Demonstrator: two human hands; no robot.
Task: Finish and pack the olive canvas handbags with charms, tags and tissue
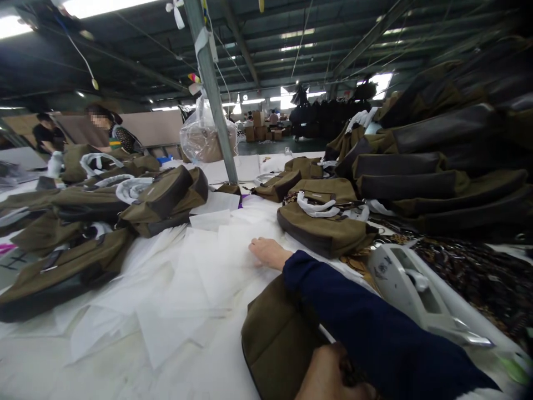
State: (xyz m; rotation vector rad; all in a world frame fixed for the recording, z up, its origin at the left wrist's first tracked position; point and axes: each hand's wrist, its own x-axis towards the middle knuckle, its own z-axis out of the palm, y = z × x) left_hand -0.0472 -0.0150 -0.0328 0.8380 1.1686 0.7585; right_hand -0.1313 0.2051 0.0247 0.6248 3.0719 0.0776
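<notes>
My right hand (pixel 268 253) lies flat on sheets of white tissue paper (pixel 208 272), its fingers together and its navy sleeve (pixel 375 316) running to the lower right. At the bottom edge, my left hand (pixel 328 375) grips an olive canvas bag (pixel 277 339) with a dark trim. Just past my right hand stands another olive bag with dark leather trim (pixel 322 230) and white-wrapped handles. More olive bags (pixel 66 272) lie heaped at the left of the paper.
A tall stack of olive bags (pixel 433 166) rises at the right, beside a pale grey plastic device (pixel 403 283) on patterned fabric (pixel 470 266). A steel post (pixel 212 94) stands ahead. Beyond it are a plastic-wrapped bundle (pixel 204 133), cardboard boxes (pixel 258 128) and a co-worker (pixel 112 130).
</notes>
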